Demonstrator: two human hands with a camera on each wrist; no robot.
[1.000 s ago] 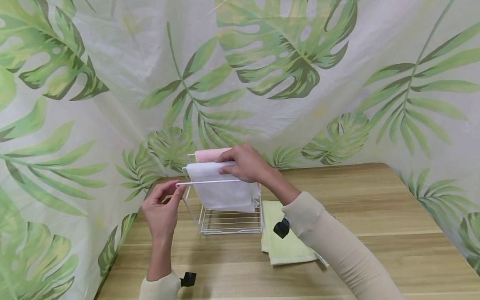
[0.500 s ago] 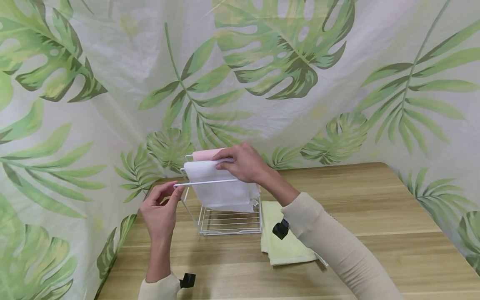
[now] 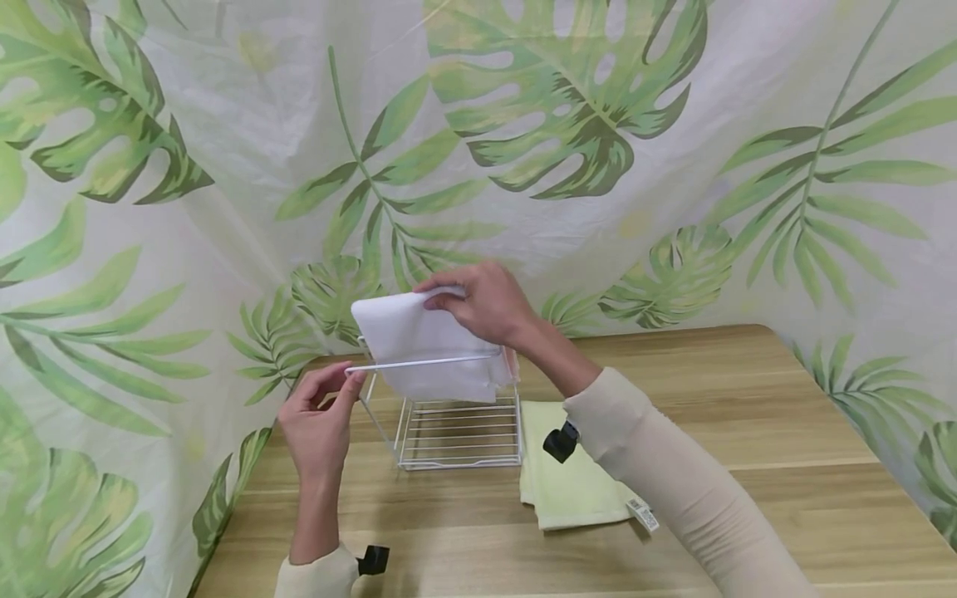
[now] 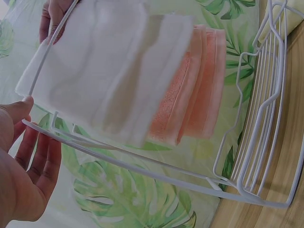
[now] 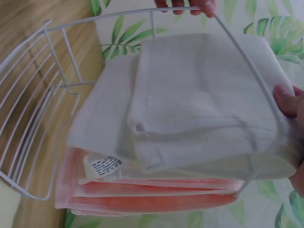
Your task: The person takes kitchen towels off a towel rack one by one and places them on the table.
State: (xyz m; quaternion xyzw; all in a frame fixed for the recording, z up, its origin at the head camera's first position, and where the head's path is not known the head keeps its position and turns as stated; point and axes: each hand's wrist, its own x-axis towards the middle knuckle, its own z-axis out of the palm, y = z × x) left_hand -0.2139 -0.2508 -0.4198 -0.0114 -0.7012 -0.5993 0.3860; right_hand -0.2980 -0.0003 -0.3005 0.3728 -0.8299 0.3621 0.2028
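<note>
- White towel [image 3: 399, 328], folded, hangs below our grip, spreading left of it in the head view; its long top fold runs crosswise, roughly along the rack's front bar [image 3: 411, 364]
- Our right hand [image 3: 489, 303] is the nearer one, thumb and fingers pinching that fold near its middle, so the loose layers lie beneath the pinch
- We judge this relation the one that counts: fold and pinch stand above the front bar, while the hem hangs lower, behind it; whether any rail runs between the layers we cannot tell
- Our left hand [image 3: 321, 423] is lower and to the left of that grip, pinching the front bar's left end, apart from the cloth as far as we see
- White wire rack [image 3: 459, 465] stands below the grip, its slatted base beneath the hem
- Pink towel [image 4: 204, 85] hangs just beyond the white one, away from us
- Yellow towel [image 3: 571, 482] lies on the wooden table [image 3: 748, 415], below and right of the grip, beside the rack
</note>
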